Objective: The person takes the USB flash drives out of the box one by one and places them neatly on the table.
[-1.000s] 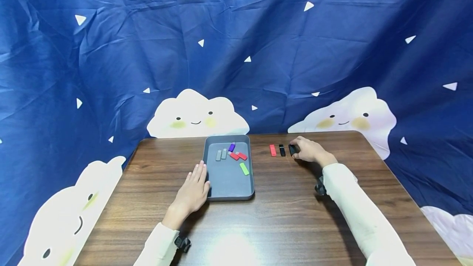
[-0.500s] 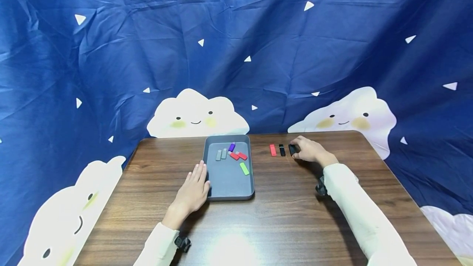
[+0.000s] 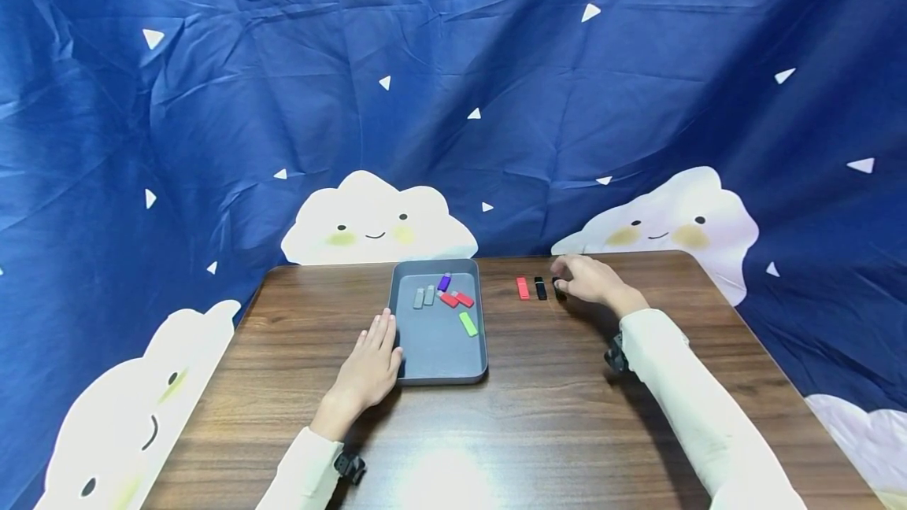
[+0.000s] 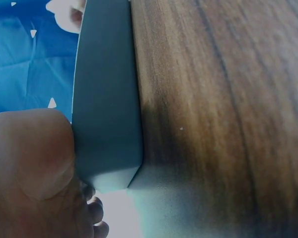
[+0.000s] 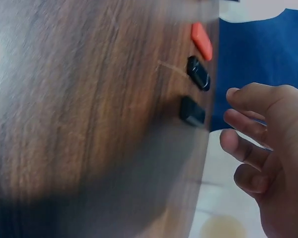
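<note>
My left hand (image 3: 364, 364) lies along the left side of a grey tray (image 3: 441, 378), with straight fingers touching its rim. In the left wrist view, the thumb side of the hand meets the tray wall (image 4: 107, 89). My right hand (image 3: 591, 283) hovers right over a black USB stick (image 5: 192, 111) on the table. Its fingers (image 5: 248, 144) are loosely bent and apart from the stick, holding nothing. To the left of that stick, another black USB stick (image 3: 541, 288) and a red USB stick (image 3: 523, 288) complete a neat row.
Inside the tray lie two grey USB sticks (image 3: 429, 295), a purple one (image 3: 444, 282), two red ones (image 3: 449, 299) and a green one (image 3: 468, 324). A blue curtain with white clouds (image 3: 379, 219) hangs behind the wooden table (image 3: 553, 431).
My right hand has lifted slightly and its fingers have come off the black USB stick, which stays at the row's right end. The left hand and tray have not moved.
</note>
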The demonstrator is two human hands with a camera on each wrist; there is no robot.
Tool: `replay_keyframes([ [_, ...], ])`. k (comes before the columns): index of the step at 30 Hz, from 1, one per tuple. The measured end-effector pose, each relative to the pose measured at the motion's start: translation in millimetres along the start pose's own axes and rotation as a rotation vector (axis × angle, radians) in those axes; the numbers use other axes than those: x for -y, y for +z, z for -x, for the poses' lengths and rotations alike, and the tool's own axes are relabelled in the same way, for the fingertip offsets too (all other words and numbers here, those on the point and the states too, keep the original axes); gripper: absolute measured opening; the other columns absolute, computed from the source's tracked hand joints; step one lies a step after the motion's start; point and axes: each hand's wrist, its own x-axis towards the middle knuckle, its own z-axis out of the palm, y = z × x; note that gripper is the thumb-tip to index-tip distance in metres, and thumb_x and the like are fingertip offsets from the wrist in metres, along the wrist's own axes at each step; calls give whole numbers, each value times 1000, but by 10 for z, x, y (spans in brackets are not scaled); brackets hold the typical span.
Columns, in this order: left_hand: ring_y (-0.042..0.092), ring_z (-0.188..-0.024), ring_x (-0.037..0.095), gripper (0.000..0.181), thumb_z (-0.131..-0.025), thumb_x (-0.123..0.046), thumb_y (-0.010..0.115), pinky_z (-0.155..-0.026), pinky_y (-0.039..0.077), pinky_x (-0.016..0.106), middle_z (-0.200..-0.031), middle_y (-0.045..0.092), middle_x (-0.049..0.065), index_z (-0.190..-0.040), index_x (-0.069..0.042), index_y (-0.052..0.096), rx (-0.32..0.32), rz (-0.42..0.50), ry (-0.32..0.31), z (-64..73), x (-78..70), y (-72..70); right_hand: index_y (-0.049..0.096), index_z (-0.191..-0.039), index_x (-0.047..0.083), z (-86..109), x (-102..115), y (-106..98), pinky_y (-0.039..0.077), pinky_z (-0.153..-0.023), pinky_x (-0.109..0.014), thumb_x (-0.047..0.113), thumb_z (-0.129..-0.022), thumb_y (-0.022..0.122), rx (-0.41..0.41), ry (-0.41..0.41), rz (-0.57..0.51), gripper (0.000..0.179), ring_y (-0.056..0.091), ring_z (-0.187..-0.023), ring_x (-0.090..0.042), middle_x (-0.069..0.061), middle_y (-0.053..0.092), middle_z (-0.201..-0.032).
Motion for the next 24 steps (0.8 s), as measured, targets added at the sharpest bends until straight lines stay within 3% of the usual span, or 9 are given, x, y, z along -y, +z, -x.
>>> replay_keyframes([
  [5, 26, -162, 43, 62, -113, -22, 43, -131, 26, 60, -175, 23, 26, -163, 10, 29, 14, -19, -3, 1, -7, -5, 73, -119, 8, -64, 96, -37, 57, -94, -57, 20, -99, 70, -25, -71, 21, 23, 72, -106, -30, -8, 76, -113],
  [16, 26, -163, 40, 64, -113, -28, 42, -131, 28, 59, -176, 21, 22, -165, 6, 27, -18, -55, 24, -43, 150, 155, 73, -115, 10, -155, 502, -116, 58, -89, -52, 18, -99, 70, -23, -156, 20, 19, 71, -98, -24, -4, 77, -110],
  [24, 29, -161, 45, 62, -112, -22, 42, -130, 28, 62, -174, 25, 28, -163, 11, 29, -6, -16, 22, -10, 50, 46, 73, -112, 11, -194, 815, -144, 57, -86, -47, 20, -97, 70, -21, -180, -13, 18, 69, -95, -21, -2, 75, -104],
])
